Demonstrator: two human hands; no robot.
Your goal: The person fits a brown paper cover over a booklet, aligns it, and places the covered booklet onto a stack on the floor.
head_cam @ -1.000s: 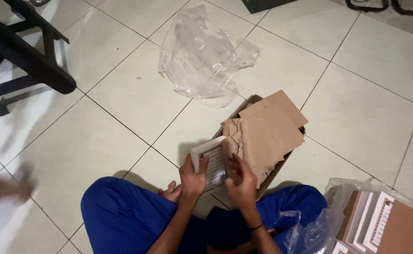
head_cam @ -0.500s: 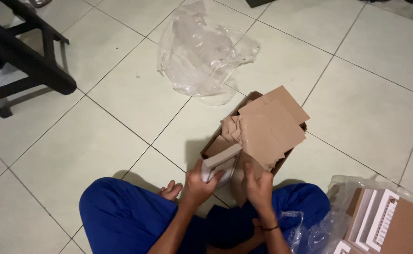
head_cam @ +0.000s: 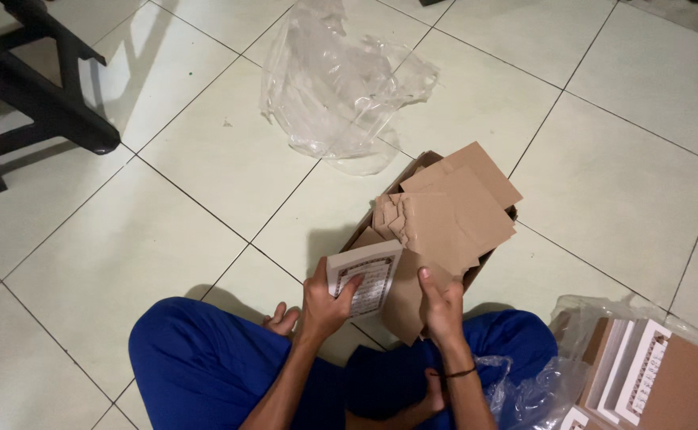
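I sit cross-legged on a tiled floor in blue trousers. My left hand (head_cam: 323, 305) grips a small white booklet (head_cam: 369, 275) with a printed cover, its thumb over the cover. My right hand (head_cam: 442, 306) holds a brown paper envelope (head_cam: 407, 301) just right of the booklet; the booklet's right edge meets the envelope. Behind both hands stands an open cardboard box (head_cam: 381, 219) with a stack of brown envelopes (head_cam: 449, 211) fanned out of its top.
A crumpled clear plastic sheet (head_cam: 341, 84) lies on the floor beyond the box. A dark chair (head_cam: 35, 99) stands at the upper left. At the lower right, a clear bag (head_cam: 604, 374) holds more white booklets and brown envelopes.
The booklet was tilted edge-on half a second ago; now it faces up with its cover showing. My right hand has shifted onto the brown envelope beside it.
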